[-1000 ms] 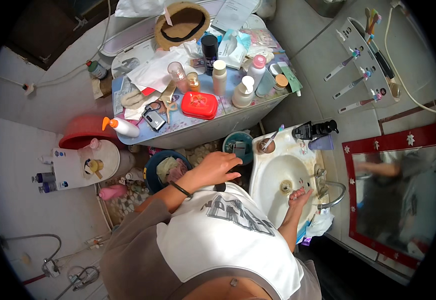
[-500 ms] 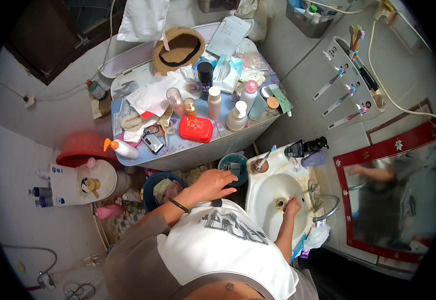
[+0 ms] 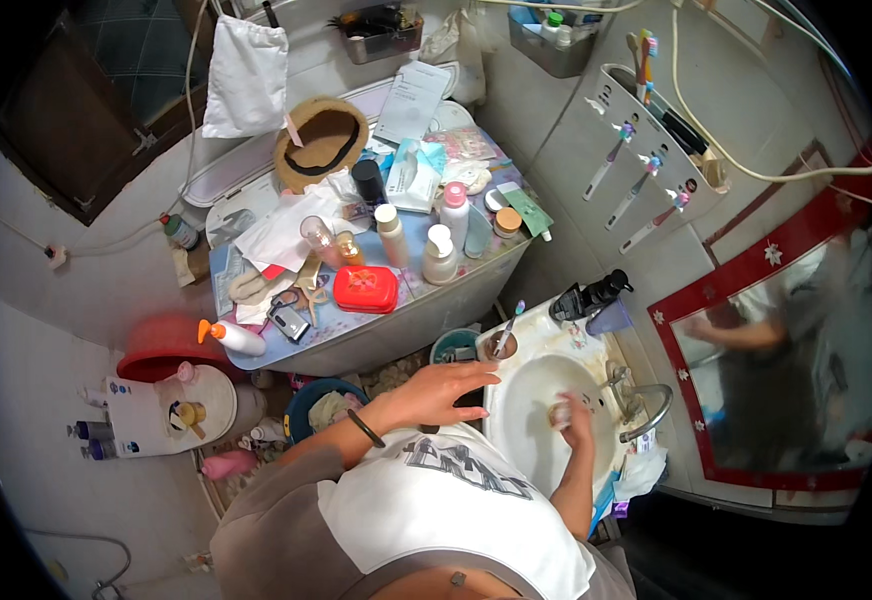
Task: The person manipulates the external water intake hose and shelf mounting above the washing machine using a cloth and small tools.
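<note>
My left hand [image 3: 446,392], with a dark band at the wrist, hovers open in front of my shirt near the left rim of the white sink [image 3: 531,455]. Its fingers stretch toward the basin and hold nothing. Inside the basin, my right hand [image 3: 578,420] is low beside the drain [image 3: 558,414], its fingers curled and slightly blurred. Whatever they may hold is hidden. A curved metal faucet [image 3: 653,420] rises to the right of this hand. On the sink's far left corner, a toothbrush [image 3: 508,328] stands in a brownish cup [image 3: 498,347].
Bottles, a red soap box [image 3: 366,288] and a brown hat [image 3: 321,135] crowd the cabinet top beyond. A black pump bottle [image 3: 591,295] stands behind the basin. Toothbrushes hang from a wall holder [image 3: 646,150] above a red-framed mirror [image 3: 766,370]. A blue bucket [image 3: 306,410] sits left.
The view has shifted, so the cabinet and wall items appear farther left and the cabinet lower. My left hand is farther right, closer to the sink rim. My right hand has shifted slightly within the basin.
</note>
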`<act>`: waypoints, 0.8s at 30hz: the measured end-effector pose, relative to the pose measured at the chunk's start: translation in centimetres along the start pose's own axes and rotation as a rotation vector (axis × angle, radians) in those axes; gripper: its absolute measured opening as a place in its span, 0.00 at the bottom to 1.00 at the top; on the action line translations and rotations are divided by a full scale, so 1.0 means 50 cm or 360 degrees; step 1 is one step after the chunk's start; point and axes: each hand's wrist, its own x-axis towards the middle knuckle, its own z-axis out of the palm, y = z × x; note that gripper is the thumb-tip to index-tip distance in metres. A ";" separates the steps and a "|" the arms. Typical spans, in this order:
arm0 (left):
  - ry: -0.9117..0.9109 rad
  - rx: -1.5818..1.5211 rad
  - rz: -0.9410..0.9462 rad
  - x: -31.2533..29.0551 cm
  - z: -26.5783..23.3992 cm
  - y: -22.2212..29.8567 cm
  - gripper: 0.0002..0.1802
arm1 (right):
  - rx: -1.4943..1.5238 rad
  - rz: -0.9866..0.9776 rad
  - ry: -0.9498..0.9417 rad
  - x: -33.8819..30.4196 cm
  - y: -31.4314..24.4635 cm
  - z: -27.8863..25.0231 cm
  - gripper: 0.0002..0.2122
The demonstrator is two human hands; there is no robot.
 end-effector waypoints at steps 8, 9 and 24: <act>0.0219 0.0172 -0.0277 0.012 -0.104 0.010 0.18 | -0.0095 0.0108 0.0105 -0.035 -0.161 0.007 0.17; 0.0258 0.0155 -0.0314 0.014 -0.116 0.009 0.17 | -0.0098 0.0116 0.0113 -0.031 -0.158 0.000 0.17; 0.0926 -0.0508 0.0146 0.053 -0.337 -0.101 0.11 | -0.0256 -0.0198 0.0707 0.082 -0.463 -0.125 0.10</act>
